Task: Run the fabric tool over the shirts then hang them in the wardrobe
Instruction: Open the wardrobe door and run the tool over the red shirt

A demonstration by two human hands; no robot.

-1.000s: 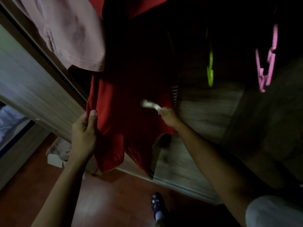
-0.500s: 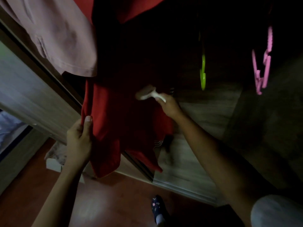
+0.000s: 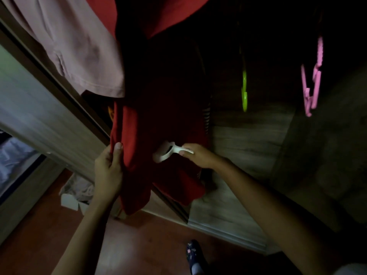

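**Red shirt under the roller at the wardrobe door**

Seen from the head camera, looking down along both arms: a red shirt [image 3: 158, 120] hangs in the open front of the wardrobe [image 3: 248, 139], its hem loose above the reddish floor [image 3: 149, 245]. The left hand [image 3: 108, 169] grips the shirt's left edge, thumb laid flat on the front of the cloth and the fingers curled behind it. The right hand [image 3: 200, 155] has its fingers closed round the handle of the white fabric tool [image 3: 168, 152], whose head lies against the lower front of the shirt (it looks like a lint roller, though the dim light blurs it). A pink shirt [image 3: 79, 46] hangs up and to the left, overlapping the red one's shoulder. Deeper in the wardrobe, to the right, hang a green hanger [image 3: 244, 92] and a pink hanger [image 3: 313, 86], well apart from each other and both bare. The sliding door [image 3: 39, 116] runs along the left. On the floor beside it sits a white box [image 3: 71, 201] with pale cloth in it, and a foot [image 3: 193, 253] in dark patterned footwear shows at the bottom.
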